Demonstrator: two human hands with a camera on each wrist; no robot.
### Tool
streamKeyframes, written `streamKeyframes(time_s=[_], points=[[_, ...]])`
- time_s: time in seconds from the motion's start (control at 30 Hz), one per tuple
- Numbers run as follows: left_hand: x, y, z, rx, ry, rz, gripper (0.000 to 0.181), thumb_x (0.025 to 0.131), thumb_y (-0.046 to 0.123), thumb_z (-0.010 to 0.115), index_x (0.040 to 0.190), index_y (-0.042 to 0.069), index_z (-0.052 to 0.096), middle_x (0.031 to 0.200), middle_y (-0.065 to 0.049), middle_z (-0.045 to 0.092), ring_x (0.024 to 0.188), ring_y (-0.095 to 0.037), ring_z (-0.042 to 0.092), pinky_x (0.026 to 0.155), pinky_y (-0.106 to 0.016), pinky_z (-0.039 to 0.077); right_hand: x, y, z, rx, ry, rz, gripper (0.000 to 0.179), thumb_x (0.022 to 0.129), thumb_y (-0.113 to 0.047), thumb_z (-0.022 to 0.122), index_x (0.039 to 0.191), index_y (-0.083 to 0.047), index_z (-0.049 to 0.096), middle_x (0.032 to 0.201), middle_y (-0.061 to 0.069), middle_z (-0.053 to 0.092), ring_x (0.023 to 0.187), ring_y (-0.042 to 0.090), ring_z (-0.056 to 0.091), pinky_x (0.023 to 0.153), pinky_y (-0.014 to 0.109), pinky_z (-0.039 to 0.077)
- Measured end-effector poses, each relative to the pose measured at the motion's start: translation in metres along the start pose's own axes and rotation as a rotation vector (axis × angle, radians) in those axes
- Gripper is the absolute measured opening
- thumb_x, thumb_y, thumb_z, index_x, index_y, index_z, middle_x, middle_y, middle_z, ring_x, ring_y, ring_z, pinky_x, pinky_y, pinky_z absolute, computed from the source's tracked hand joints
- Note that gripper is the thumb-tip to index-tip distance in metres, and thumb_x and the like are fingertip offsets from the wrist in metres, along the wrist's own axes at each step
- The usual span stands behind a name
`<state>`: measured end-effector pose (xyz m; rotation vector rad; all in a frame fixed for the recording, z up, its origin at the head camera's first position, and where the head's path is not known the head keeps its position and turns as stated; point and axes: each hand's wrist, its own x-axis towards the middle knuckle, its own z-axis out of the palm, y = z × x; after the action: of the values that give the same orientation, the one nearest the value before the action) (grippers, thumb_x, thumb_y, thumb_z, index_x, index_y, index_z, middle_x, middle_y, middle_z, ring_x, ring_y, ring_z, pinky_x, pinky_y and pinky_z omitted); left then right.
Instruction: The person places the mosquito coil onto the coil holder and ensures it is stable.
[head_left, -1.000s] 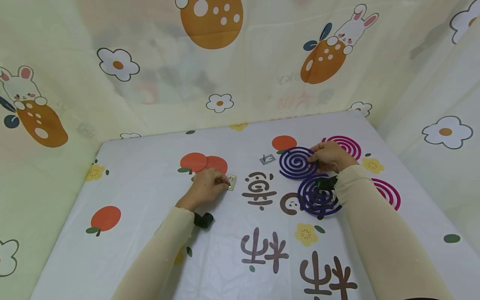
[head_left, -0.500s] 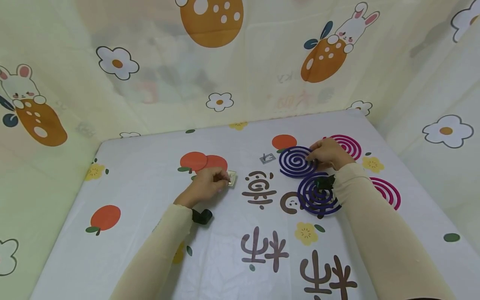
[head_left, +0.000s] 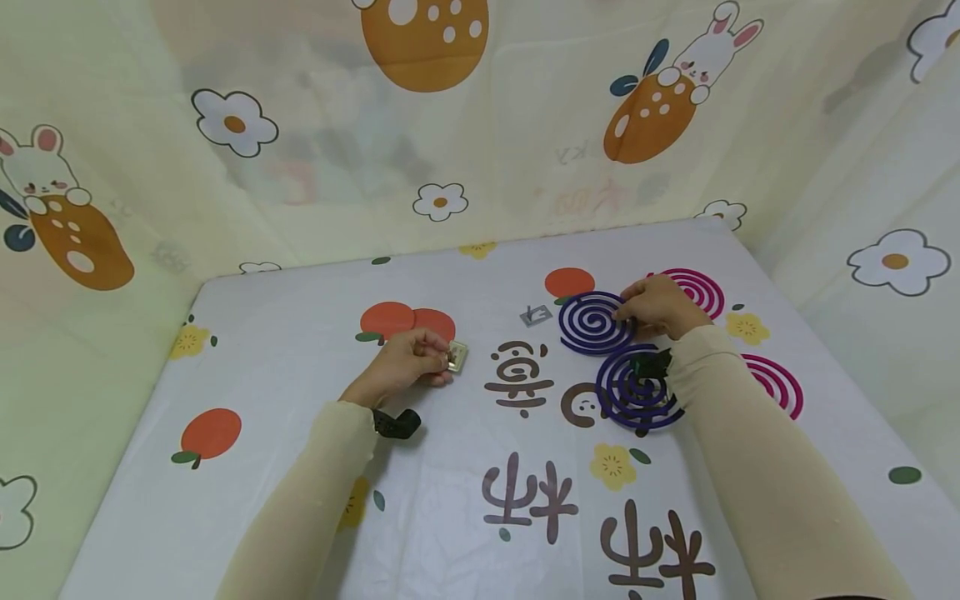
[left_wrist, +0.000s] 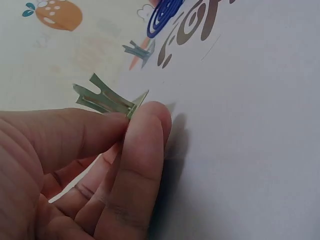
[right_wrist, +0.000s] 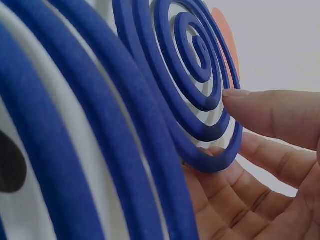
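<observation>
Large brown Chinese characters are printed on the white plastic tablecloth [head_left: 300, 350] at lower centre of the frame, possibly "柿柿"; mirrored lettering on the curtain is unreadable.

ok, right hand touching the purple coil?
Touching. The right wrist view shows the right hand with fingers under the purple coil edge and one fingertip on top of its outer ring; the head view agrees.

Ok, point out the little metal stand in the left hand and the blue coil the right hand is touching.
metal stand [left_wrist: 102, 98]: left wrist view, its forked prongs.
blue coil [head_left: 592, 321]: head view, its spiral center.
</observation>
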<state>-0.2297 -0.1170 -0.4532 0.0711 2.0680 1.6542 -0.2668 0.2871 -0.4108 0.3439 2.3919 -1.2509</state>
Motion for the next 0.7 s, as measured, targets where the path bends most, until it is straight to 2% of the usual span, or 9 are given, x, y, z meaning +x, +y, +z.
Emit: streamKeyframes(time_s=[0.2, 0.4, 0.53, 0.7], points=[[-0.0009, 0.0014, 0.0009, -0.046, 0.004, -0.034, 0.024, 0.096, -0.006, 0.069, 0.118, -0.005, 0.061, 0.093, -0.013, 0.067, 0.078, -0.019, 0.076, 0.075, -0.028, 0.062, -0.0001, -0.0002, 0.0008, -0.011, 0.012, 0.001, 0.056, 0.098, -0.008, 0.069, 0.146, 0.010, 0.048, 0.128, 0.026, 0.055, 0.093, 0.023, 0.064, 0.077, 0.034, 0.063], [-0.0020, 0.0019, -0.0003, -0.039, -0.010, -0.057, 0.020, 0.095, -0.006, 0.070, 0.115, -0.006, 0.064, 0.092, -0.012, 0.070, 0.076, -0.017, 0.075, 0.074, -0.028, 0.062, 0.0021, 0.0005, 0.0002, -0.005, 0.013, 0.004, 0.053, 0.098, -0.005, 0.069, 0.145, 0.010, 0.049, 0.128, 0.025, 0.054, 0.091, 0.022, 0.064, 0.077, 0.034, 0.063], [-0.0044, 0.0035, -0.0001, -0.006, -0.044, -0.060, 0.019, 0.095, -0.005, 0.070, 0.114, -0.007, 0.069, 0.097, -0.014, 0.073, 0.076, -0.017, 0.074, 0.073, -0.027, 0.062, 0.0023, 0.0013, -0.0011, -0.006, 0.016, 0.006, 0.050, 0.098, -0.001, 0.066, 0.144, 0.011, 0.050, 0.129, 0.025, 0.053, 0.086, 0.020, 0.062, 0.075, 0.031, 0.062], [-0.0070, 0.0064, 0.0039, 0.099, -0.072, -0.059, 0.017, 0.096, 0.000, 0.071, 0.112, -0.005, 0.074, 0.100, -0.015, 0.072, 0.075, -0.015, 0.072, 0.073, -0.025, 0.061, 0.0004, 0.0021, -0.0032, -0.006, -0.004, 0.011, 0.049, 0.100, -0.003, 0.064, 0.145, 0.009, 0.051, 0.126, 0.023, 0.055, 0.083, 0.018, 0.063, 0.074, 0.029, 0.060]])
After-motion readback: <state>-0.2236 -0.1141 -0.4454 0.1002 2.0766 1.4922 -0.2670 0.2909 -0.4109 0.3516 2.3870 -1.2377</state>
